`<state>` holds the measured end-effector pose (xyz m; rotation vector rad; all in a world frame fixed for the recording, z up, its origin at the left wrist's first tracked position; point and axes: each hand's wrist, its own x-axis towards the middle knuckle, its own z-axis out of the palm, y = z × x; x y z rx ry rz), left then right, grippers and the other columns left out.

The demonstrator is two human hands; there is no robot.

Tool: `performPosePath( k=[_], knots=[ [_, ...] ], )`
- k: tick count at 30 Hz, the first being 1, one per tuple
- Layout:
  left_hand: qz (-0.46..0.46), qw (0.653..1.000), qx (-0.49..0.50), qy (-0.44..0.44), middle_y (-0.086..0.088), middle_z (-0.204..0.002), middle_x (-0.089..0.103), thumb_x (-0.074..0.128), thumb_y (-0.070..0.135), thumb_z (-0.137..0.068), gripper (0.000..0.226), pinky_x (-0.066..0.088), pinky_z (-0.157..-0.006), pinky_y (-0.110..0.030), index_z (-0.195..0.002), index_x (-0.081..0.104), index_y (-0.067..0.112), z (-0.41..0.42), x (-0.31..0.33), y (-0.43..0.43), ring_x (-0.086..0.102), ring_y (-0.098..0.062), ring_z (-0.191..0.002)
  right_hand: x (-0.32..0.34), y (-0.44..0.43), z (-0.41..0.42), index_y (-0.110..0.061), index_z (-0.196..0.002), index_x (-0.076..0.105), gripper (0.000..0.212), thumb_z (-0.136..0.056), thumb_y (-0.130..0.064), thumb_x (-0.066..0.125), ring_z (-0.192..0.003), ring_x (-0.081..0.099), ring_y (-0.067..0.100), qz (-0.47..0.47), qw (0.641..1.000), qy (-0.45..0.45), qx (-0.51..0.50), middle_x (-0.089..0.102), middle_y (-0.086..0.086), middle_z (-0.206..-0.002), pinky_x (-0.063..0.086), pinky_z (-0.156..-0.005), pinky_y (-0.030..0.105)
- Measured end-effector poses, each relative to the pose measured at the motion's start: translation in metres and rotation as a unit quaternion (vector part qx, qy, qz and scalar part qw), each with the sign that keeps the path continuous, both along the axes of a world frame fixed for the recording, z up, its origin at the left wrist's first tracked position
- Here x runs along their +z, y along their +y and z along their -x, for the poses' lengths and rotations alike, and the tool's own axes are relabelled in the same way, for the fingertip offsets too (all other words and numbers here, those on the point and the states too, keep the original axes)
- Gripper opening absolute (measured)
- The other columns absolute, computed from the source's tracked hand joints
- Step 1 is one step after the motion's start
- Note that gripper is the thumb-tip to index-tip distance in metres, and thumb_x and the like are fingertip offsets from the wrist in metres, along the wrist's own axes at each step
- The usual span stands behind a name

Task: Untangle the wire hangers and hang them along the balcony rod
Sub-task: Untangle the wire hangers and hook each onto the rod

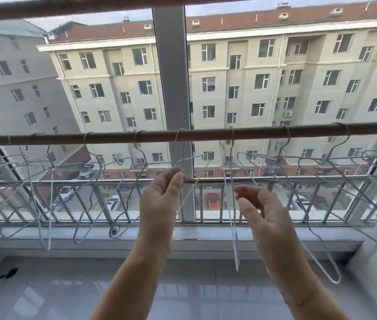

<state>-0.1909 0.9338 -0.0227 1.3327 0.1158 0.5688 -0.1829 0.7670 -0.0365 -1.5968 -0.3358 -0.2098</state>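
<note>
View from the head camera, facing the balcony window. The balcony rod [206, 134] runs left to right across the middle of the scene, and the wire hangers [51, 192] are hooked over it at intervals, probably so that their frames do not catch one another. At the far left several frames appear crossed, so that group is judged not yet untangled.

The left hand [160, 199] is raised to the middle hanger [194, 158], which is hooked on the rod in front of the window post [173, 65]. Its wire is pinched just below the twisted neck between the thumb and fingers [178, 179]. A hold this close to the neck is judged to allow the frame to be steadied or turned.

The right hand [261, 211] is held up beside it, palm inward, with the fingers [243, 192] loosely curled and apparently holding nothing. An edge-on hanger [235, 245] hangs just left of it. Whether it is touched cannot be told.

A second rod [113, 5] is seen overhead, and a tiled floor [67, 285] below.
</note>
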Motion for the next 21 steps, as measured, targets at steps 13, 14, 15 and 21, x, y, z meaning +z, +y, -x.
performPosePath(
  k=[13,14,15,21],
  knots=[
    [0.066,0.973,-0.1,0.197,-0.004,-0.079,0.063,0.057,0.019,-0.09,0.015,0.048,-0.076,-0.034,-0.086,0.068,0.009,-0.013,-0.023,0.055,0.054,-0.02,-0.082,-0.043,0.125,0.019,-0.021,-0.102,0.056,0.026,-0.08,-0.028,0.067,-0.077,0.059,0.009,0.057,0.983,0.151,0.086,0.065,0.0,-0.088,0.048,-0.068,0.017],
    [0.098,0.967,-0.124,0.198,-0.005,-0.078,0.064,0.056,0.016,-0.091,0.016,0.049,-0.07,-0.03,-0.087,0.068,0.008,-0.015,-0.022,0.056,0.056,-0.019,-0.079,-0.043,0.131,0.02,-0.02,-0.098,0.058,0.02,-0.081,-0.024,0.067,-0.071,0.059,0.007,0.042,0.985,0.146,0.079,0.066,0.0,-0.082,0.047,-0.065,0.017],
    [0.123,0.962,-0.143,0.196,-0.004,-0.076,0.066,0.055,0.014,-0.091,0.016,0.05,-0.063,-0.025,-0.087,0.069,0.008,-0.017,-0.021,0.057,0.057,-0.017,-0.077,-0.042,0.136,0.02,-0.019,-0.095,0.059,0.015,-0.082,-0.018,0.066,-0.066,0.059,0.006,0.024,0.988,0.136,0.07,0.066,0.0,-0.077,0.046,-0.062,0.017],
    [0.145,0.952,-0.21,0.167,-0.004,-0.077,0.064,0.058,0.016,-0.089,0.014,0.047,-0.054,-0.021,-0.087,0.068,0.006,-0.035,-0.012,0.072,0.057,-0.014,-0.072,-0.025,0.144,0.015,-0.017,-0.086,0.065,0.021,-0.085,-0.001,0.052,-0.057,0.054,0.01,-0.009,0.997,0.073,-0.009,0.062,0.004,-0.063,0.044,-0.056,0.023]
  ],
)
